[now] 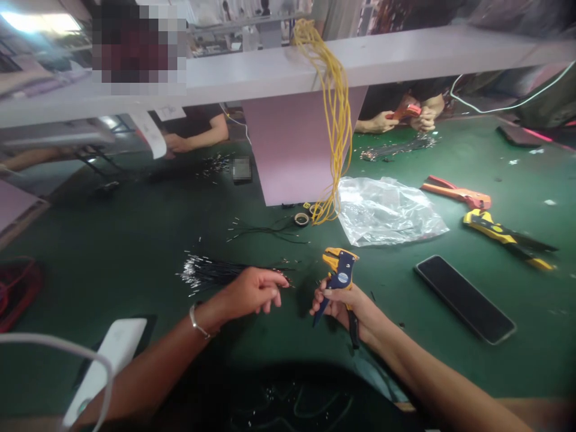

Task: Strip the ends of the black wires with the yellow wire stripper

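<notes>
The green table point(135, 240) carries the work; a bundle of thin black wires point(211, 271) with stripped, glinting ends lies on it just ahead of the left hand point(252, 293). The right hand point(342, 306) is clenched around the handles of a yellow-and-blue wire stripper point(339, 273), its head pointing up and away, clear of any wire. The left hand's fingers are pinched together at the bundle's near end, apparently on a strand. Judged step: picking up a wire for stripping; the next move would call for bringing that end squarely into the stripper's head. The pinched strand itself is too fine to make out, and the stripper's lower handles are hidden in the palm.
</notes>
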`<state>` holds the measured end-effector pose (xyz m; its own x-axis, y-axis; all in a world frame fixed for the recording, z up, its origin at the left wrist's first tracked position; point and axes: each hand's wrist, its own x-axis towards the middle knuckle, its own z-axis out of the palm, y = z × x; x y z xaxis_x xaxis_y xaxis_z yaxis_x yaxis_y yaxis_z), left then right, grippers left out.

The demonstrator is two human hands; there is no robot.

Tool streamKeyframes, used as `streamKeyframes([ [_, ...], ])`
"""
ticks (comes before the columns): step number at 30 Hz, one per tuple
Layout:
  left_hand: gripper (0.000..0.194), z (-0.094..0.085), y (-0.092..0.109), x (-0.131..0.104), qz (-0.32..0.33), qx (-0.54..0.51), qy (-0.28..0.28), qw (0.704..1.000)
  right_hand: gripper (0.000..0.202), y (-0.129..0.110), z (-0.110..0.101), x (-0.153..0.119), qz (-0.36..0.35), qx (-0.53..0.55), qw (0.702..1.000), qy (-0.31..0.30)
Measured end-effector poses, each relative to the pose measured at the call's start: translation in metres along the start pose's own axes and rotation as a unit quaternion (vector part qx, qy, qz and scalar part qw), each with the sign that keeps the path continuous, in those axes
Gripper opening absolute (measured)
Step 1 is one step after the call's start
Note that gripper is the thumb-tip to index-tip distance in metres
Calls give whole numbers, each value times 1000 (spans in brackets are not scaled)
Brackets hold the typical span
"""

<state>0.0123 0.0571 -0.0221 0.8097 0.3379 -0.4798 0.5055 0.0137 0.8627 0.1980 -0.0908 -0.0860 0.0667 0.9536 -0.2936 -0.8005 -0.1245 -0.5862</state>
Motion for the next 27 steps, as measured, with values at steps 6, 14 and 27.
streamKeyframes([
  [6,32,-59,27,17,80,352,216,907,14,4,-6,2,6,-3,1000,-2],
  [14,32,-91,17,93,83,538,246,802,13,3,-1,-1,-5,-14,1000,15],
  [27,17,-83,-4,75,120,521,215,817,12,1,0,-2,-2,-20,1000,8],
])
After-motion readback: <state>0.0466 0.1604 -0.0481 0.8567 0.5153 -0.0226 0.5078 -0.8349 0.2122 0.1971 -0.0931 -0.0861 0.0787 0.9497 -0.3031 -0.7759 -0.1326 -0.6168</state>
